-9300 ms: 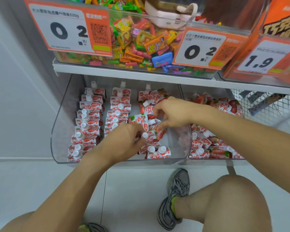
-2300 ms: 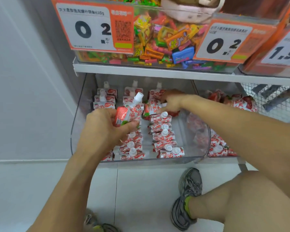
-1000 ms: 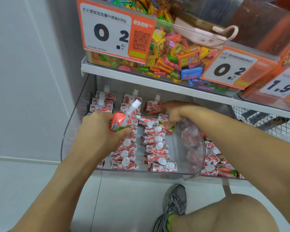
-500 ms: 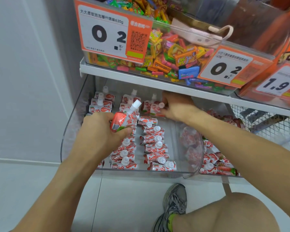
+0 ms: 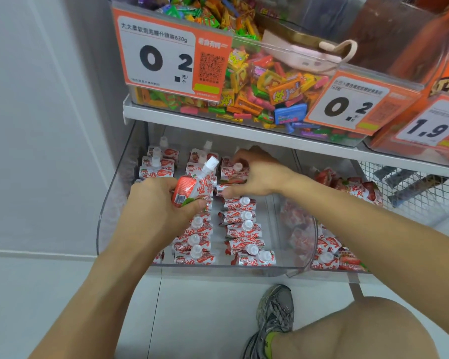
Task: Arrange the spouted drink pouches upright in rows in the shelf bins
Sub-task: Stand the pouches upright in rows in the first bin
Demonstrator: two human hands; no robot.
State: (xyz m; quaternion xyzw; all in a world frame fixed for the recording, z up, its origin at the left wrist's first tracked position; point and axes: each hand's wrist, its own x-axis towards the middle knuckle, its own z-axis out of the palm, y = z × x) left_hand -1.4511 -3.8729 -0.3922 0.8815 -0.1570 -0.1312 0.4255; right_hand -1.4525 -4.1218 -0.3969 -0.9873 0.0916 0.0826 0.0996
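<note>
The left hand (image 5: 153, 206) curls its fingers and thumb round a red-and-white spouted drink pouch with a white screw cap (image 5: 195, 187), holding it tilted above the middle row, cap pointing up and to the right. The right hand (image 5: 257, 174) reaches into the back of the clear plastic shelf bin (image 5: 106, 216); its curled fingers rest on and around the rear pouches of the right row (image 5: 232, 173), one white cap showing just beside its fingertips, though whether it truly pinches one of them cannot be told. Inside the bin the pouches stand upright in three rows running front to back: the left row (image 5: 156, 164) is visible mainly at the back, the rest hidden behind the left forearm; the middle row (image 5: 195, 244) shows white caps at the front below the left hand; the right row lines up from the front wall toward the right hand. To the right, a neighbouring clear bin (image 5: 319, 255) holds a loose heap of red strawberry-printed pouches (image 5: 347, 187) lying at mixed angles. On the white metal shelf (image 5: 218, 123) above sits a clear bin of mixed bright wrapped candies (image 5: 259, 86), fronted by an orange-and-white price tag (image 5: 166, 58). Below, a grey running shoe (image 5: 275, 314) rests on the pale tiled floor (image 5: 192, 307), beside a bent bare knee (image 5: 373, 330).
</note>
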